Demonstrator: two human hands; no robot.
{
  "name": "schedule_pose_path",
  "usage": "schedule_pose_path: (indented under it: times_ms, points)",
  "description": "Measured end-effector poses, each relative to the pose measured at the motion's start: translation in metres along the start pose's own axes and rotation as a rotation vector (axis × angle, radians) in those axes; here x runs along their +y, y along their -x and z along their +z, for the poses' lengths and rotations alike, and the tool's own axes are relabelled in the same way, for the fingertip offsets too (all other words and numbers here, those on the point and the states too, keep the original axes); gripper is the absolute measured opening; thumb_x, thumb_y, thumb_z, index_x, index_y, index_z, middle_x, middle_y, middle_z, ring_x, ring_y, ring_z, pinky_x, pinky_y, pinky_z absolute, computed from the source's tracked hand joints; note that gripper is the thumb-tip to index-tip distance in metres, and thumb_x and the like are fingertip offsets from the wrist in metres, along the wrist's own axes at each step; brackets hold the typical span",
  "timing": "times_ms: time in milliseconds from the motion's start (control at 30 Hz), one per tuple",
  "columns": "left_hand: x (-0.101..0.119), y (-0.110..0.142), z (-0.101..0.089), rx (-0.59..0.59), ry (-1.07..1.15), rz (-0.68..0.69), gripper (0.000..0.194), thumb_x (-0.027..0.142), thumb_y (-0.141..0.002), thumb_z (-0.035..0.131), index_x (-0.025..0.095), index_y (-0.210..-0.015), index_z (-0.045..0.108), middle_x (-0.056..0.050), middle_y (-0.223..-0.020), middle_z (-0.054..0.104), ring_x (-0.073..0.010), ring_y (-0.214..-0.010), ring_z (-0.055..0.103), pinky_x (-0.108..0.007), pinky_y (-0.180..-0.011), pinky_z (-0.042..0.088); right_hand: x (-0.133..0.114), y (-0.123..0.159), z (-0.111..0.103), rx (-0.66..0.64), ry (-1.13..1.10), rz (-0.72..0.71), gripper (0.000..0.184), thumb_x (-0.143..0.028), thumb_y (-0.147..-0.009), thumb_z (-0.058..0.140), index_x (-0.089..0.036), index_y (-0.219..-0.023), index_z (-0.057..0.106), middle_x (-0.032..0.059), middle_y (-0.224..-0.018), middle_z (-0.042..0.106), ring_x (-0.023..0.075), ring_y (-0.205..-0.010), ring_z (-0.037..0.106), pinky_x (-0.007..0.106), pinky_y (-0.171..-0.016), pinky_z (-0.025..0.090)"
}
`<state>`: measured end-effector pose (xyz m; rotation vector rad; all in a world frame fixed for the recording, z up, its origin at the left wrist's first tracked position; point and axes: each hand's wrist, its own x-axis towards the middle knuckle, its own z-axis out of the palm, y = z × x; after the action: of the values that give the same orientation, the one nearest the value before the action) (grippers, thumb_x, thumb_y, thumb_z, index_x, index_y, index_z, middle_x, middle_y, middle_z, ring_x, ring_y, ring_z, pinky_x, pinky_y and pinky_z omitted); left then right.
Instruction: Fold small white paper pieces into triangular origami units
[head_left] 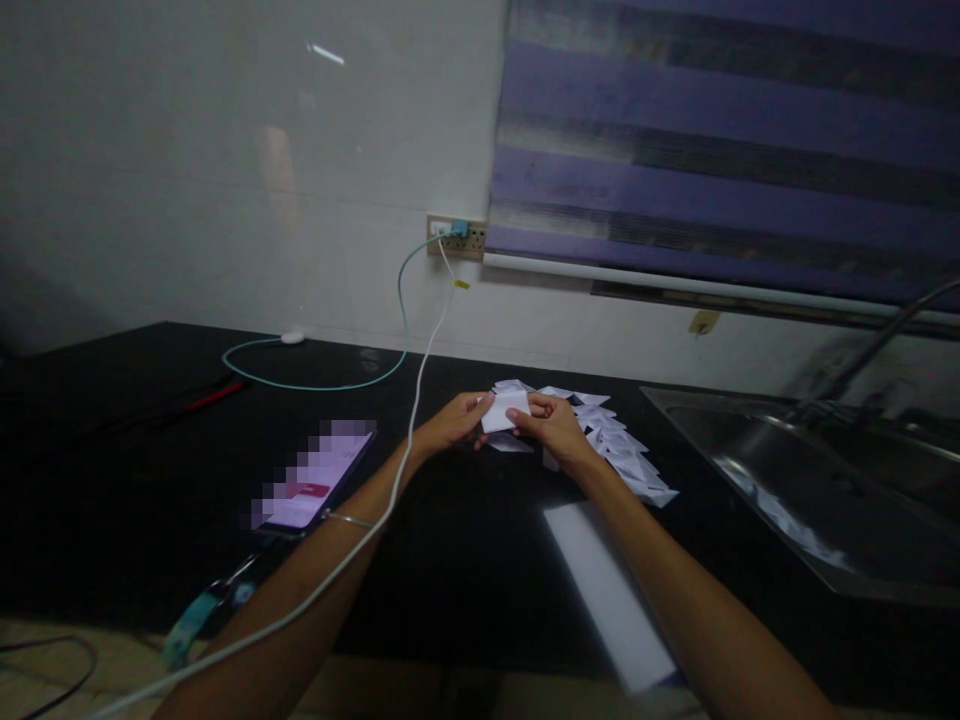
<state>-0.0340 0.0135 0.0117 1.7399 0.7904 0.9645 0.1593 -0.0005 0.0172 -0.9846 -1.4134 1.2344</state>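
Observation:
Between my two hands is a small folded piece of white paper (504,412), held up over the black counter. My left hand (459,420) pinches its left edge, thumb on top. My right hand (553,424) grips the right side, its thumb pressed on the paper's face. Just behind and to the right of my right hand lie many folded white paper pieces (626,455) with pointed ends. A stack of white paper strips (611,600) rests on the counter, partly covered by my right forearm.
A lit phone (315,485) lies left of my left forearm, with a teal strap (191,625) near it. A white cable (420,380) runs from the wall socket (476,240) across my left arm. A teal cable (337,387) curves along the back. At right is a metal sink (810,500).

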Motion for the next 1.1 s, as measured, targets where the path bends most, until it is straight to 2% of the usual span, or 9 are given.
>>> schedule_pose_path:
  times_ms: [467, 600, 700, 767, 867, 967, 1100]
  points:
    - [-0.004, -0.002, -0.004, -0.010, -0.085, 0.067, 0.059, 0.072, -0.090, 0.047, 0.015, -0.079, 0.057, 0.001, -0.051, 0.055, -0.0098, -0.043, 0.051, -0.021, -0.044, 0.037, 0.001, 0.000, -0.001, -0.017, -0.006, 0.003, 0.044, -0.038, -0.063, 0.087, -0.014, -0.097, 0.074, 0.0096, -0.089, 0.077, 0.0175, -0.073, 0.069, 0.031, -0.069, 0.055]
    - [-0.006, -0.001, -0.001, -0.074, -0.117, 0.085, 0.060, 0.072, -0.090, 0.044, 0.014, -0.083, 0.058, 0.002, -0.055, 0.055, -0.0091, -0.044, 0.050, -0.020, -0.044, 0.039, 0.001, 0.000, 0.000, 0.008, 0.045, -0.075, 0.039, -0.046, -0.069, 0.082, -0.016, -0.094, 0.075, 0.0063, -0.082, 0.075, 0.0153, -0.066, 0.064, 0.028, -0.061, 0.050]
    - [-0.006, 0.000, 0.005, -0.139, -0.152, 0.082, 0.061, 0.072, -0.091, 0.042, 0.014, -0.084, 0.058, 0.003, -0.056, 0.053, -0.0087, -0.043, 0.049, -0.020, -0.043, 0.039, 0.003, -0.003, -0.002, 0.033, 0.129, -0.150, 0.033, -0.047, -0.069, 0.081, -0.017, -0.083, 0.076, 0.0044, -0.076, 0.072, 0.0142, -0.063, 0.059, 0.027, -0.057, 0.045]
    - [-0.005, 0.001, 0.008, -0.149, -0.165, 0.070, 0.061, 0.073, -0.091, 0.041, 0.014, -0.084, 0.057, 0.003, -0.056, 0.052, -0.0089, -0.043, 0.050, -0.020, -0.043, 0.039, 0.005, -0.006, -0.005, 0.038, 0.176, -0.176, 0.033, -0.048, -0.069, 0.081, -0.018, -0.078, 0.077, 0.0042, -0.072, 0.072, 0.0141, -0.060, 0.057, 0.027, -0.055, 0.043]
    - [-0.002, 0.002, 0.009, -0.122, -0.163, 0.036, 0.062, 0.074, -0.091, 0.039, 0.014, -0.086, 0.058, 0.003, -0.054, 0.052, -0.0094, -0.042, 0.049, -0.020, -0.042, 0.039, 0.007, -0.009, -0.010, 0.058, 0.213, -0.184, 0.034, -0.049, -0.069, 0.081, -0.017, -0.080, 0.079, 0.0062, -0.075, 0.074, 0.0163, -0.063, 0.059, 0.028, -0.056, 0.043]
    - [0.000, 0.003, 0.008, -0.122, -0.210, 0.004, 0.067, 0.074, -0.093, 0.032, 0.015, -0.075, 0.056, 0.003, -0.049, 0.049, -0.0092, -0.040, 0.046, -0.021, -0.043, 0.036, 0.008, -0.009, -0.012, 0.060, 0.207, -0.164, 0.035, -0.048, -0.069, 0.082, -0.017, -0.084, 0.081, 0.0083, -0.081, 0.077, 0.0187, -0.069, 0.064, 0.029, -0.059, 0.046]
    - [-0.006, 0.000, 0.005, -0.079, -0.258, 0.007, 0.069, 0.073, -0.094, 0.028, 0.016, -0.062, 0.051, 0.003, -0.045, 0.044, -0.0088, -0.040, 0.042, -0.021, -0.043, 0.032, 0.007, -0.008, -0.013, -0.001, 0.160, -0.137, 0.034, -0.048, -0.071, 0.080, -0.017, -0.083, 0.081, 0.0069, -0.079, 0.076, 0.0164, -0.067, 0.063, 0.029, -0.063, 0.046]
